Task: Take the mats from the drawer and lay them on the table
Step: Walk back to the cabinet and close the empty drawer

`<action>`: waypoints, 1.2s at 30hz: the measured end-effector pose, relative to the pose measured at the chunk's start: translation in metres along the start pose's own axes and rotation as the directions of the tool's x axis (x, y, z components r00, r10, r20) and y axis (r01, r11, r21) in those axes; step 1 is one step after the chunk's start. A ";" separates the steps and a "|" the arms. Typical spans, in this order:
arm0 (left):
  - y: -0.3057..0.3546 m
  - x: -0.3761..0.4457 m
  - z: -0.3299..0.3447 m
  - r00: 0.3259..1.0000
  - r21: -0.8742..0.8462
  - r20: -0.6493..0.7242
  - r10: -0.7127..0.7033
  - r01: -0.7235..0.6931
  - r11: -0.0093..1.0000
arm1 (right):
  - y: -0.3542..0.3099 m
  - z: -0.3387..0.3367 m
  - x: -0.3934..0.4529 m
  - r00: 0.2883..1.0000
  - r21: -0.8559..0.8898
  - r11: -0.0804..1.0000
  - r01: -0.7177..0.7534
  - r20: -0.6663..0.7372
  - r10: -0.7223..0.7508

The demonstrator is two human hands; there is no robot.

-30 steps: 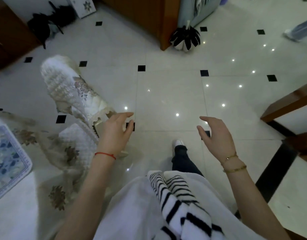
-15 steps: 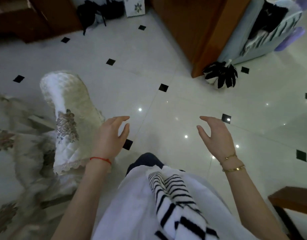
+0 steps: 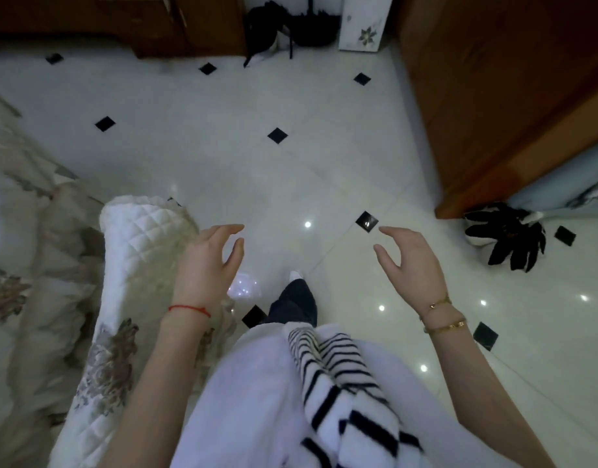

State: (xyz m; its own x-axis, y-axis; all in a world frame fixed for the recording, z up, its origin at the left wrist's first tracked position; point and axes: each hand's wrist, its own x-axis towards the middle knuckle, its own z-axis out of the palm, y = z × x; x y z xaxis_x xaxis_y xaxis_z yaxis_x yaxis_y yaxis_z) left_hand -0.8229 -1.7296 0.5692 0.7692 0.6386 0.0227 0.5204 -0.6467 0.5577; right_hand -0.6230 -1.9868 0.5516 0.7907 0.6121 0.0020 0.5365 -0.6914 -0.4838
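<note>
Left hand [image 3: 208, 261]: raised over the floor, fingers loosely curved, holding nothing.
Right hand [image 3: 414, 261]: likewise, empty.
Chair cover [image 3: 135, 258]: white, quilted.
Floor [image 3: 223, 157]: glossy tile.

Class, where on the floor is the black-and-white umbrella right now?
In the head view the umbrella lies at the right, on the tiled floor beside the wooden cabinet's corner.

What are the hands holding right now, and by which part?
Nothing. The left hand and right hand both hang in the air with loosely curved fingers, above the white tiled floor. The white quilted chair cover beside the left hand is not gripped.
</note>
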 end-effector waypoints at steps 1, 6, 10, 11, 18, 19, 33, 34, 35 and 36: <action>-0.002 0.025 -0.004 1.000 0.009 -0.007 -0.006 0.006 1.000 | -0.005 -0.001 0.029 1.000 0.000 1.000 0.014 0.001 -0.014; -0.009 0.148 -0.025 0.996 0.047 -0.089 0.019 -0.015 0.999 | -0.031 -0.005 0.165 0.997 -0.006 0.997 0.080 -0.017 -0.080; -0.014 0.227 -0.038 0.994 0.025 -0.103 -0.022 0.024 0.999 | -0.046 0.000 0.254 0.994 0.010 0.994 0.107 -0.010 -0.106; -0.016 0.244 -0.041 0.994 0.024 -0.109 -0.031 0.034 0.999 | -0.050 0.002 0.274 0.993 0.018 0.993 0.119 -0.013 -0.119; -0.045 0.370 -0.039 0.984 0.082 -0.171 -0.046 0.061 0.995 | -0.067 0.031 0.426 0.981 0.047 0.982 0.185 0.041 -0.187; -0.051 0.390 -0.038 0.983 0.081 -0.176 -0.055 0.070 0.994 | -0.070 0.035 0.450 0.979 0.051 0.980 0.193 0.055 -0.195; -0.088 0.655 -0.083 0.912 0.030 -0.336 -0.237 0.262 0.965 | -0.151 0.055 0.783 0.923 0.061 0.932 0.358 0.128 -0.363; -0.093 0.669 -0.086 0.904 0.022 -0.342 -0.256 0.279 0.960 | -0.160 0.059 0.802 0.917 0.058 0.928 0.369 0.139 -0.374; -0.098 0.682 -0.090 0.900 0.015 -0.344 -0.267 0.290 0.957 | -0.169 0.063 0.819 0.910 0.057 0.922 0.382 0.150 -0.386; -0.106 0.695 -0.092 0.898 0.013 -0.343 -0.275 0.297 0.955 | -0.177 0.068 0.836 0.904 0.057 0.918 0.393 0.158 -0.397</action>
State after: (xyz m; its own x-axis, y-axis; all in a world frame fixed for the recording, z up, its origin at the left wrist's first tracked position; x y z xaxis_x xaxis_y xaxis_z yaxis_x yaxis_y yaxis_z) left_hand -0.3777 -1.1791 0.6026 0.4208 0.8944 0.1519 0.7302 -0.4333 0.5283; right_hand -0.0766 -1.3267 0.5792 0.4554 0.8885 0.0553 0.7864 -0.3724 -0.4928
